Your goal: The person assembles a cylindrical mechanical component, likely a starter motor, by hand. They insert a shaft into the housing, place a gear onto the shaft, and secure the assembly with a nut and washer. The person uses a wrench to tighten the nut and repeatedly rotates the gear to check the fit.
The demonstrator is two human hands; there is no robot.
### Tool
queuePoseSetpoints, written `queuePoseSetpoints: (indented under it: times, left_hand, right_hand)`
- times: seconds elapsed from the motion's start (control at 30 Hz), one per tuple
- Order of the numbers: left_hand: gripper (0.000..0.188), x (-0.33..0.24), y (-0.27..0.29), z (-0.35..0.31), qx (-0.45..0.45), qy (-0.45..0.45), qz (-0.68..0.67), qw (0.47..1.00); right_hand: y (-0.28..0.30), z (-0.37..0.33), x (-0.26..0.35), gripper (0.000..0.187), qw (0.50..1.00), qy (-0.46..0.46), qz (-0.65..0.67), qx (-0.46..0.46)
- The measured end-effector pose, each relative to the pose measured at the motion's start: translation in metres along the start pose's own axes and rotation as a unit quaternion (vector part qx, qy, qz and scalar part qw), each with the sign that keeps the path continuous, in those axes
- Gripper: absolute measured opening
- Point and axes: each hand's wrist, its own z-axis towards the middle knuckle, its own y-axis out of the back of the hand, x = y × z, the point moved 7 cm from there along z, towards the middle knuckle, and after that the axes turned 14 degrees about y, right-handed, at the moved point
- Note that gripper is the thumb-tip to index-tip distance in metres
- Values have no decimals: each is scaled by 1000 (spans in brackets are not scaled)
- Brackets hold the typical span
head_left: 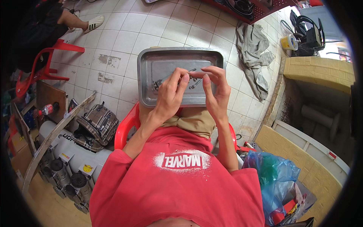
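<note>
A grey metal tray (143,81) rests across my lap, with small metal parts lying in it. Over its near half, my left hand (170,92) is closed in a pinch, thumb and forefinger together. Whatever sits in that pinch is too small to make out. Facing it, my right hand (218,92) has curved fingers and a thumb held apart, one fingertip reaching close to the left fingertips. Small bolt-like metal pieces (194,84) lie in the tray between the hands. A cluster of little metal parts (156,84) lies left of my left hand.
I sit on a red plastic chair (121,130). A plaid backpack (99,125) and a white cylindrical machine (81,155) stand at left. Grey cloth (255,56) lies on the tiled floor at right. Nearer is a blue plastic bag (272,170). Another person's shoe (94,24) shows far left.
</note>
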Motion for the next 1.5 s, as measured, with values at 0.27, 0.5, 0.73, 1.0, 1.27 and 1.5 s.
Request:
queuePoseSetpoints:
  times: [0.27, 0.5, 0.73, 1.0, 1.27, 1.5]
  left_hand:
    - [19, 0, 2, 1, -19, -18, -3, 1000]
    - [20, -3, 3, 3, -21, -13, -2, 1000]
    - [21, 13, 0, 4, 28, 58, -84, 994]
    - [23, 10, -1, 4, 61, 92, -140, 984]
    - [23, 9, -3, 3, 69, 94, -130, 985]
    - [23, 12, -2, 3, 71, 103, -130, 984]
  right_hand:
    - [2, 6, 11, 13, 999, 26, -27, -37]
    - [6, -3, 2, 19, 997, -43, 52, -23]
    - [8, -11, -8, 22, 996, -80, 29, -22]
    - [8, -1, 4, 17, 996, 32, -62, 60]
    - [12, 3, 8, 11, 995, 74, -52, 34]
    - [6, 6, 7, 14, 998, 21, -40, 40]
